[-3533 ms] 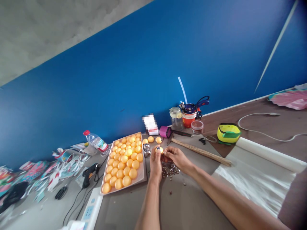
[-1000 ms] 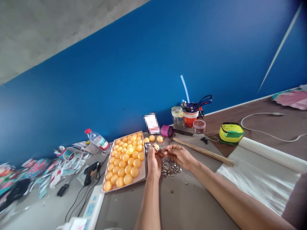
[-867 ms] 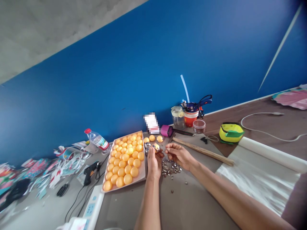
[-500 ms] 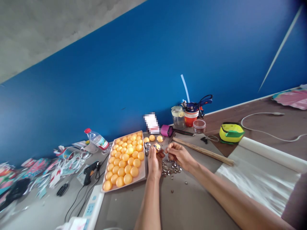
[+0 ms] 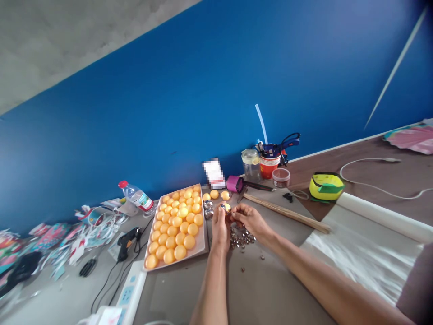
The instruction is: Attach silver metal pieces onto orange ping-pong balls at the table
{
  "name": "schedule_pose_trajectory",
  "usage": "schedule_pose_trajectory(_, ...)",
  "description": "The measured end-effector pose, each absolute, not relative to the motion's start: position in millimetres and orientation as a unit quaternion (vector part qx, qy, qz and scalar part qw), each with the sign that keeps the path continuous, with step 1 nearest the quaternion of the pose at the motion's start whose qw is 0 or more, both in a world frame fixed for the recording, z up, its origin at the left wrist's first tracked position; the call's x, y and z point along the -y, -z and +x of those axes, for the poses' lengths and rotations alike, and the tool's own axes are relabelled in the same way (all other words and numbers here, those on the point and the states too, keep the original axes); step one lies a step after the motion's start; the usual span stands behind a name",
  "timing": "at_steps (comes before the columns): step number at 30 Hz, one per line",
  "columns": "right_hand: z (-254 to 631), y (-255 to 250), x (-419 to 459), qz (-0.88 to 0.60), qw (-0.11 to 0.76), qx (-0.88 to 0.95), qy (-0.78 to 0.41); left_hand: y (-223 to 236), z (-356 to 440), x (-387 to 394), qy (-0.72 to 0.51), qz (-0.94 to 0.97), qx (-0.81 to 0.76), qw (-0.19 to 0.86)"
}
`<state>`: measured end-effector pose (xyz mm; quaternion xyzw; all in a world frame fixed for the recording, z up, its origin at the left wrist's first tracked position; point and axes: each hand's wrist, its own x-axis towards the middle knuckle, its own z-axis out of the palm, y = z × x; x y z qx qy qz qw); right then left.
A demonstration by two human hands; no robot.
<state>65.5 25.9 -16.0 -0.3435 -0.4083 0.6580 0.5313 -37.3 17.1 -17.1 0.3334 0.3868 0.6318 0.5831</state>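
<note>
- We hold the partly silver-covered ball [image 5: 225, 208] in the left hand [image 5: 220, 230], its fingers closed around the ball's lower part; this grip seems chosen to leave the upper face open to us.
- Our right hand [image 5: 249, 218] comes in from the right, thumb and fingertips drawn together just beside the ball; we cannot tell whether they pinch anything, as the fingers hide it.
- The ball sits above the table [image 5: 176, 293], directly beyond the pile of shiny pieces [image 5: 241, 237], likely so that both hands work close over them.
- On the left, the tray [image 5: 202, 237] keeps many plain orange balls [image 5: 180, 252] together; its walls presumably stop them rolling.
- Just right of the tray, silver-covered balls [image 5: 209, 213] lie near the left hand, with loose orange balls [image 5: 214, 194] farther off, perhaps kept apart for easy telling.
- The wooden-handled tool [image 5: 287, 213] lies to the right, beyond our right forearm, seemingly set aside.
</note>
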Motion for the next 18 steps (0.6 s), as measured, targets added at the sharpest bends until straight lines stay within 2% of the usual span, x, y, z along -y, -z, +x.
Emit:
schedule_pose_trajectory(11,66.6,22.9,-27.1,-0.386,0.52,0.441,-0.621,19.9,-33.8,-13.1,-0.633,0.367,-0.404,0.549)
schedule_pose_trajectory(18,66.3,19.3,-24.4,-0.381,0.519,0.453,-0.616,19.2,-34.0,-13.0,-0.629,0.362,-0.396,0.563)
